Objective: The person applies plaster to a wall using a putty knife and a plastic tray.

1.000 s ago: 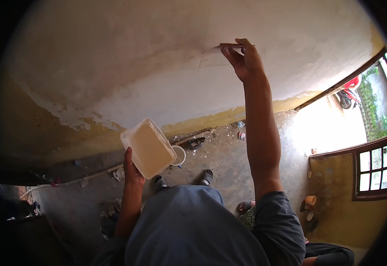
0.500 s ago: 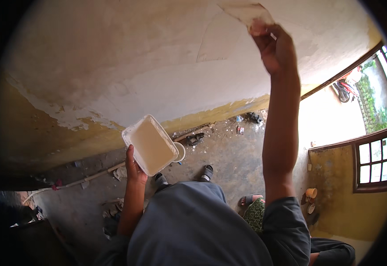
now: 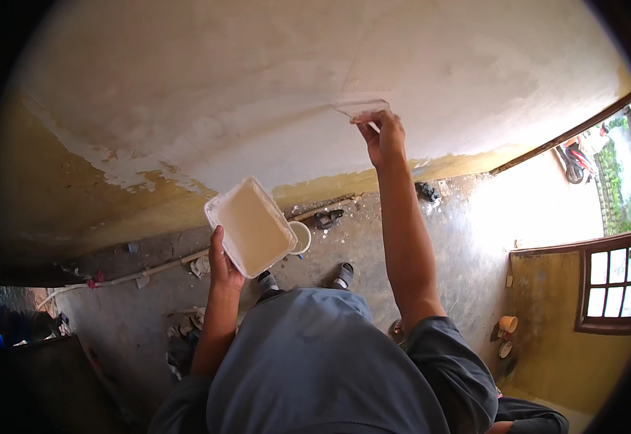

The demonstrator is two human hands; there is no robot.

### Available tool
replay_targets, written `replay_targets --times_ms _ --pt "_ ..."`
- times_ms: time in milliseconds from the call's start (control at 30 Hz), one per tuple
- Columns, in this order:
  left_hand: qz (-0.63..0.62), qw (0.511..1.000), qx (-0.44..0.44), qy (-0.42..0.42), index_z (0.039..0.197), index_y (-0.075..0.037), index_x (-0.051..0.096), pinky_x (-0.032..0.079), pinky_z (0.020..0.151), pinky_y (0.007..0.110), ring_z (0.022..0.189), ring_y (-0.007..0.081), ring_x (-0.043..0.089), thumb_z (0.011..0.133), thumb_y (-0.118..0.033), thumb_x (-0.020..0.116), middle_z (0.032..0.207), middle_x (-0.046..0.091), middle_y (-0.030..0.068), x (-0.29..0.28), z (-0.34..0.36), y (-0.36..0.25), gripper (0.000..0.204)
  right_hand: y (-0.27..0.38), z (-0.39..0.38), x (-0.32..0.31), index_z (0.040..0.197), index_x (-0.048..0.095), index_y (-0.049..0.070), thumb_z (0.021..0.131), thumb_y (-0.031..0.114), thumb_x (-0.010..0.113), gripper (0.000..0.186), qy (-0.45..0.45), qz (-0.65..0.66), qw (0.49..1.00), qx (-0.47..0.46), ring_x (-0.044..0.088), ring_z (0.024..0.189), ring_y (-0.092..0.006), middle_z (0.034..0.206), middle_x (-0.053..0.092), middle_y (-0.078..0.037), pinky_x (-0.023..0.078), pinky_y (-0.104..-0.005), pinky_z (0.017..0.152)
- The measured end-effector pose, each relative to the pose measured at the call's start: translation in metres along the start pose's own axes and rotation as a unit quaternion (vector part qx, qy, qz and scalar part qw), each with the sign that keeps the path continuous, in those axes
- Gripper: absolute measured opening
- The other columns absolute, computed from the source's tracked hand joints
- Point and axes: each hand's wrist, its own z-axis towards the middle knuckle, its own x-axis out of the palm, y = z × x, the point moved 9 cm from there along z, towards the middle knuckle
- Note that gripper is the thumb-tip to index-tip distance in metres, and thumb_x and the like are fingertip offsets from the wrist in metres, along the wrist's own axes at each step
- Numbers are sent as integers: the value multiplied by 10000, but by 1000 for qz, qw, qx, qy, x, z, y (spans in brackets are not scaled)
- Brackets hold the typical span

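Right grip (image 3: 384, 141) now lower on the wall (image 3: 185, 79), nearer its bottom edge; clear blade (image 3: 366, 107) down with it, seen narrower than 0.5 s ago. Sandalled foot (image 3: 397, 329) mostly hidden now, green cloth out of sight.

Head view: left-hand fisheye camera of a side-by-side pair, worn on the person's head and facing steeply down. The grey shirt (image 3: 315, 362) lies nearest, at the lower edge; the patchily coated wall (image 3: 207, 72) fills the upper part. The concrete floor (image 3: 467, 275) lies farther off, its wall-side edge crossing mid-view; the multi-pane window (image 3: 617, 282) bends toward the right rim.
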Motion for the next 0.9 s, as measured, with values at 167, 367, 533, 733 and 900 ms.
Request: replay_targets --times_ms 167,367,533,733,900 --pt "-9 1000 -12 1 1389 -20 449 510 995 415 1184 268 595 914 -407 632 1304 586 134 -8 0 6 639 67 0 74 958 484 -62 895 46 546 139 -18 -7 999 -46 640 927 -314 993 529 -186 616 -413 888" --pt "-30 999 -13 29 1388 -21 450 515 986 412 1173 266 604 918 -398 631 1294 594 131 -3 4 11 630 150 -5 147 1108 373 -109 903 36 559 313 76 34 992 -91 572 1054 -494 1403 185 -286 616 -476 890" --pt "-10 1000 -24 17 1388 -19 449 510 991 430 1178 277 597 913 -401 637 1297 590 134 2 5 12 638 224 -13 195 1052 440 -82 892 64 559 247 131 20 984 -121 623 975 -336 1070 574 -258 616 -322 808" --pt "-17 999 -32 28 1378 -15 457 513 986 431 1171 277 600 912 -395 636 1288 592 134 2 6 16 627 267 -28 160 1008 482 -123 907 39 538 199 126 -13 976 -180 637 935 -329 1093 553 -265 616 -361 818" --pt "-25 999 -21 15 1366 -20 470 525 967 422 1152 269 611 912 -387 639 1279 597 130 -6 4 14 608 115 -39 47 1123 512 -110 832 -35 517 300 83 -44 991 -95 600 726 -244 867 604 -169 596 -428 740"
